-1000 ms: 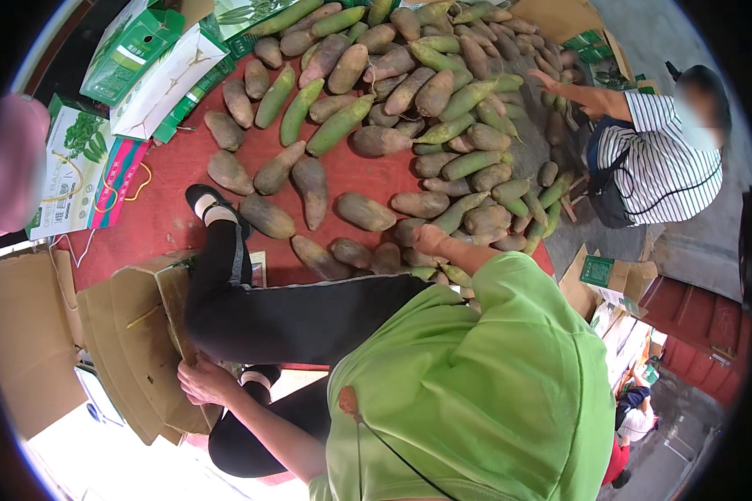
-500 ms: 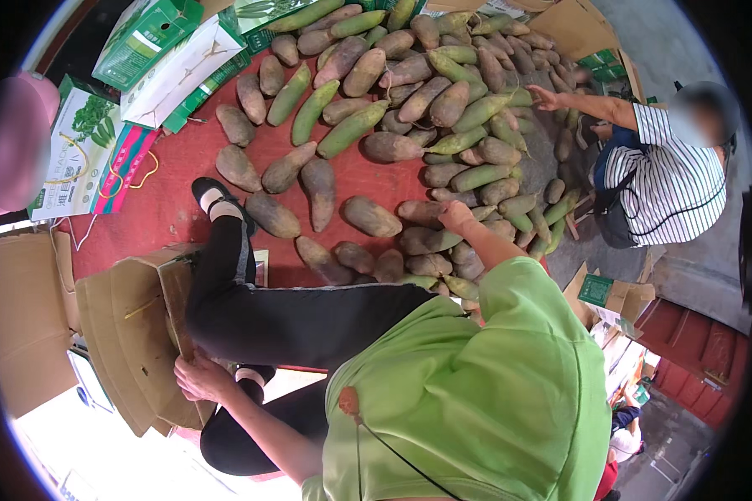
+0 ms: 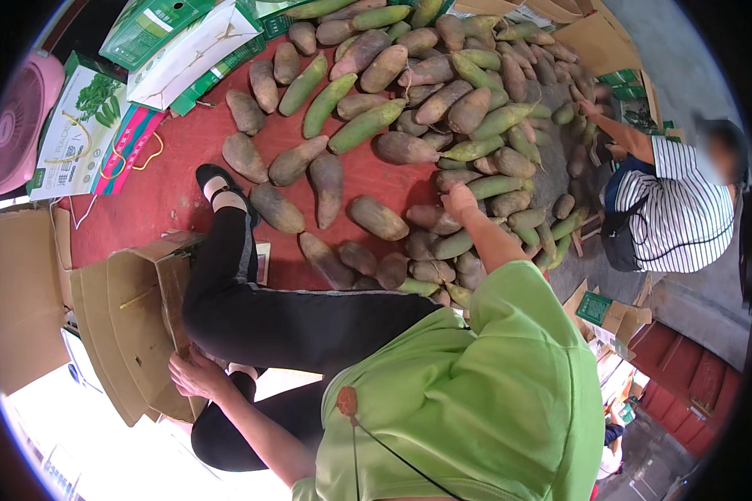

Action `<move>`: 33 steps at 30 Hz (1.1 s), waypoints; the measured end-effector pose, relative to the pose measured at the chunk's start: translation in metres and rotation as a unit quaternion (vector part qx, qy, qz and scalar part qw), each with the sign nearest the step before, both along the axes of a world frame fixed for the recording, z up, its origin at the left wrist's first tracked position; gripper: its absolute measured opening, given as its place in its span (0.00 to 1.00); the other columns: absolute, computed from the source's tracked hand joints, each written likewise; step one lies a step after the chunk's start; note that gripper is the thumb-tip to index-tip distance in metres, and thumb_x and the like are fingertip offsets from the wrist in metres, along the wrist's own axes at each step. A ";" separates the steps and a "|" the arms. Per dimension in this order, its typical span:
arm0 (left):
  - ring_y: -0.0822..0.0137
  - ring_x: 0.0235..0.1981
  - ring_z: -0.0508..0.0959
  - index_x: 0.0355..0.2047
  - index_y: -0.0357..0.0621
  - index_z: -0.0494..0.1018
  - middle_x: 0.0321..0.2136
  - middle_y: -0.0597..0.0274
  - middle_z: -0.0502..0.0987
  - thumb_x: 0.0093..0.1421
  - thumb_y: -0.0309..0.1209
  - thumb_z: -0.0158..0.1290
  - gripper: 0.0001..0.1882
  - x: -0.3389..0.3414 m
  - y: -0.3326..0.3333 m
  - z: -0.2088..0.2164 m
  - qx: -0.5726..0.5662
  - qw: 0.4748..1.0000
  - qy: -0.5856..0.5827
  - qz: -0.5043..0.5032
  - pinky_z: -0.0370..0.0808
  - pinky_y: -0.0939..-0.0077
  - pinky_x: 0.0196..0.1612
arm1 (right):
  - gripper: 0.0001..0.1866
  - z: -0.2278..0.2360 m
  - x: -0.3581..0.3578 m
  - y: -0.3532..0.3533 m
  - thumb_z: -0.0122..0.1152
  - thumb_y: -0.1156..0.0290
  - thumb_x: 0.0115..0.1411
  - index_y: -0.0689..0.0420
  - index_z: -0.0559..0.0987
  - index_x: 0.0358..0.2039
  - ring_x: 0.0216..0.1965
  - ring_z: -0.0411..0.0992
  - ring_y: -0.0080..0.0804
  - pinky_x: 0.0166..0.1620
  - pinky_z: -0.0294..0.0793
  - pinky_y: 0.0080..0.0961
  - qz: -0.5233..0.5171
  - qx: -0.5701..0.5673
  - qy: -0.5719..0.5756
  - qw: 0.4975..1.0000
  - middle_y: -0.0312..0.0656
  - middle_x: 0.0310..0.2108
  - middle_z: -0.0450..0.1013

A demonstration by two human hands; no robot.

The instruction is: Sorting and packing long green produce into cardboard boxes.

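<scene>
The red floor (image 3: 184,134) bears a broad pile of radishes (image 3: 476,92), probably spread so that many lie within reach. Right of the pile, a co-worker in a striped shirt (image 3: 685,200) leans toward it, one arm out. Left of the pile and nearer, an open cardboard box (image 3: 134,334) stands by the person's leg (image 3: 309,321), seemingly kept close for convenience. Printed cartons (image 3: 196,58) stand beyond the pile's left edge, apparently out of the way. The left hand (image 3: 197,373) grasps the box's edge, perhaps to steady it. The right hand (image 3: 459,200) is down on the pile's near part, at a radish (image 3: 433,219); whether it grips this or merely touches it, I cannot tell.

Counts: one pile, too crowded to number; one co-worker; one box at the leg; at least three cartons; one apparent pink fan (image 3: 23,125), far left of the pile; three long green radishes (image 3: 330,104) along the pile's left fringe.
</scene>
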State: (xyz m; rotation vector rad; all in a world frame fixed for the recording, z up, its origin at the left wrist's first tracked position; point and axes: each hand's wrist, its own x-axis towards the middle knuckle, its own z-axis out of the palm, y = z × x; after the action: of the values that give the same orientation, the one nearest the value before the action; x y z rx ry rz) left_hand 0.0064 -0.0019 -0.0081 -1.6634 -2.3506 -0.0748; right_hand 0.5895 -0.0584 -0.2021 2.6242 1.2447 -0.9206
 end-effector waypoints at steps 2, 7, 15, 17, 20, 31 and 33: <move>0.51 0.44 0.70 0.41 0.38 0.69 0.37 0.52 0.73 0.57 0.43 0.50 0.20 -0.005 -0.002 -0.004 -0.008 1.000 0.020 0.010 0.63 0.52 0.45 | 0.18 0.001 0.004 0.017 0.56 0.67 0.52 0.56 0.73 0.45 0.49 0.67 0.50 0.52 0.67 0.37 -0.025 -0.005 -0.013 1.000 0.53 0.45 0.70; 0.51 0.44 0.70 0.43 0.37 0.68 0.38 0.52 0.72 0.57 0.42 0.50 0.21 0.003 0.001 0.003 -0.033 0.998 0.025 0.038 0.63 0.51 0.45 | 0.23 0.012 0.016 0.047 0.60 0.66 0.52 0.56 0.70 0.50 0.53 0.64 0.50 0.55 0.66 0.37 0.048 -0.002 -0.041 0.998 0.50 0.54 0.60; 0.52 0.46 0.70 0.45 0.38 0.67 0.40 0.53 0.72 0.56 0.38 0.52 0.20 0.003 0.000 0.002 -0.016 0.999 0.027 0.041 0.63 0.50 0.46 | 0.27 0.020 0.006 0.068 0.54 0.71 0.55 0.50 0.65 0.58 0.58 0.61 0.38 0.55 0.68 0.36 0.154 -0.139 -0.069 0.976 0.32 0.67 0.43; 0.52 0.46 0.70 0.47 0.38 0.66 0.41 0.53 0.72 0.56 0.37 0.52 0.21 0.008 0.003 0.003 -0.032 0.998 0.018 0.053 0.62 0.50 0.47 | 0.27 0.001 0.013 0.060 0.52 0.71 0.56 0.51 0.65 0.58 0.58 0.61 0.38 0.55 0.68 0.36 0.141 -0.123 -0.086 0.979 0.32 0.67 0.43; 0.52 0.47 0.70 0.47 0.37 0.66 0.42 0.53 0.72 0.57 0.37 0.52 0.22 0.002 0.000 0.003 -0.040 0.997 0.028 0.059 0.62 0.50 0.48 | 0.25 0.002 0.007 0.063 0.49 0.70 0.58 0.53 0.65 0.58 0.57 0.61 0.38 0.54 0.69 0.36 0.149 -0.116 -0.096 0.977 0.33 0.66 0.47; 0.52 0.47 0.70 0.46 0.36 0.66 0.41 0.52 0.72 0.57 0.43 0.51 0.24 0.001 0.000 0.003 -0.034 0.998 0.019 0.053 0.62 0.51 0.49 | 0.26 -0.012 0.028 0.073 0.56 0.61 0.53 0.53 0.70 0.53 0.55 0.63 0.38 0.53 0.68 0.31 0.341 -0.200 -0.155 0.905 0.41 0.53 0.65; 0.52 0.46 0.70 0.45 0.36 0.66 0.40 0.52 0.71 0.58 0.42 0.51 0.23 0.002 0.000 0.004 -0.028 0.998 0.021 0.052 0.62 0.52 0.49 | 0.25 -0.011 0.026 0.072 0.54 0.62 0.54 0.53 0.71 0.53 0.55 0.63 0.38 0.53 0.68 0.31 0.331 -0.200 -0.158 0.909 0.41 0.53 0.65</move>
State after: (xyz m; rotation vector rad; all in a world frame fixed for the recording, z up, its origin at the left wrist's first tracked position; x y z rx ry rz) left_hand 0.0088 -0.0018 -0.0041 -1.5484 -2.4253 0.0460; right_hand 0.6150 0.0137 -0.2132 1.7494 1.5002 -0.5227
